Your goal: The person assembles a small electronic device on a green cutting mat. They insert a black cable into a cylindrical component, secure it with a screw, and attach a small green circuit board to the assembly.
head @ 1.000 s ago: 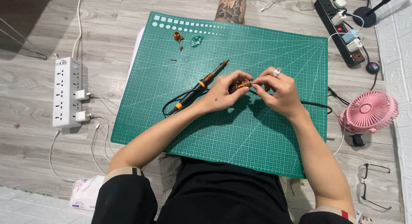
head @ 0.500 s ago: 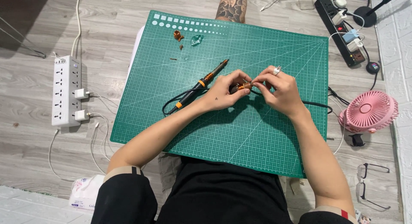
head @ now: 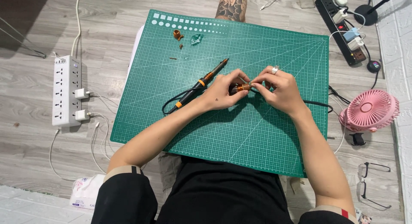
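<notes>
Green mat: cutting mat (head: 257,134) with a grid, laid on grey plank floor; all work happens near its middle.
Head view, hands: left hand (head: 221,94) and right hand (head: 279,89) meet over the mat, both pinching one small orange-and-black part (head: 242,87) between thumb and fingertips.
Ring: silver band on a right-hand finger.
Cable: black lead (head: 317,104) runs from the part off to the right.
Tool: black and orange soldering-iron-like tool (head: 201,83) lies just left of the left hand, tip pointing far-right (hot or cold, cannot tell).
Bits: small orange pieces (head: 177,35) and a clear scrap at the far edge.
Surroundings: white power strip (head: 66,91) left, pink fan (head: 369,110) right, glasses (head: 371,183) near right.
Risk: the part looks tiny and is held only by fingertips; a slip could drop it, and the left wrist sits close enough to the tool to nudge it.
</notes>
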